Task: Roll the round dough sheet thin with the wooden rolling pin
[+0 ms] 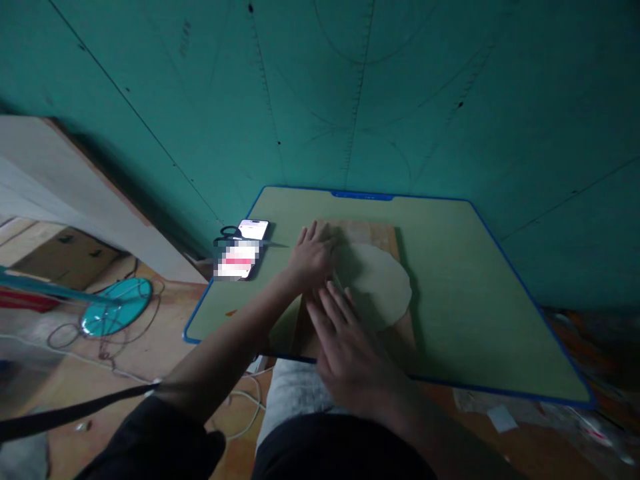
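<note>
Pale-green surface (pixel 470 300) carries a wooden board (pixel 384 233), round sheet (pixel 380 287) already flat on it, right of my left grip (pixel 315 257) and beyond my right grip (pixel 345 340), both fingers-outstretched, nothing visibly clamped; rim looks uneven, scissors (pixel 231 233) off left unheld.

Left hand (pixel 313 257) and right hand (pixel 347 340) were over wooden board (pixel 384 232)

A pale, roundish sheet (pixel 377 287) lay on it, partly hidden by the hands. Left of them on the tabletop (pixel 465 293), scissors (pixel 244 238) lay across a lit phone (pixel 239 260).
</note>
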Motion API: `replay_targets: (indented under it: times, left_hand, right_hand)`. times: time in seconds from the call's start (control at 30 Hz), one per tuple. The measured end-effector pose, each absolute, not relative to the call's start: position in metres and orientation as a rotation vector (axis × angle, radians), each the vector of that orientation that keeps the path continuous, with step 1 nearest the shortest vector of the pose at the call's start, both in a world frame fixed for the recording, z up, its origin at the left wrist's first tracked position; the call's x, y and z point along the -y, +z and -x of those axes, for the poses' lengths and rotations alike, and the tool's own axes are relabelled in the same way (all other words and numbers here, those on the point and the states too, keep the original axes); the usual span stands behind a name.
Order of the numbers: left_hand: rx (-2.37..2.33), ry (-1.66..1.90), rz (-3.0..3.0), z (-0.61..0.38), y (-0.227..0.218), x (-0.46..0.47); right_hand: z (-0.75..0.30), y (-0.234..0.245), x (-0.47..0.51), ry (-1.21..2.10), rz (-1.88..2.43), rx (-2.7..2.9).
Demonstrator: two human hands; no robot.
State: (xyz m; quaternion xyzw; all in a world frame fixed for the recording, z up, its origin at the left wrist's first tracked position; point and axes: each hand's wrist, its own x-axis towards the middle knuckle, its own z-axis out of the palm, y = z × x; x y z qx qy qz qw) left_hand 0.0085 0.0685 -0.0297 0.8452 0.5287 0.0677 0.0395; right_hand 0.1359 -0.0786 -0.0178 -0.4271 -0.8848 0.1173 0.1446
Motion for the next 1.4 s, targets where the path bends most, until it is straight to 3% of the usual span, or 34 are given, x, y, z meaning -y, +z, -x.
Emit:
replay_targets:
  times: [0.13, 0.37, 0.67, 0.93, 1.27, 1.4]
  left_hand:
    - [-1.649, 0.193, -2.541, 0.019, -0.028, -0.062]
    - [-1.587, 0.192, -2.651, -0.028, -0.023, -0.078]
    - [-1.557, 0.225, -2.461, 0.041, -0.036, -0.056]
    - [-1.531, 0.270, -2.611, 0.002, -0.031, -0.066]
    - [-1.375, 0.342, -2.760, 0.051, -0.038, -0.050]
    - [-1.412, 0.613, -2.762, 0.068, -0.017, -0.059]
  right_hand:
    - [-0.129, -0.019, 0.079, 0.362, 1.139, 2.547]
    - [-0.176, -0.035, 0.068, 0.209, 1.445, 2.394]
    - [-0.103, -0.020, 0.087, 0.341, 1.261, 2.496]
    - [-0.138, -0.030, 0.081, 0.280, 1.474, 2.368]
    - [-0.105, -0.044, 0.089, 0.209, 1.369, 2.286]
    - [-0.126, -0.053, 0.091, 0.084, 1.460, 2.087]
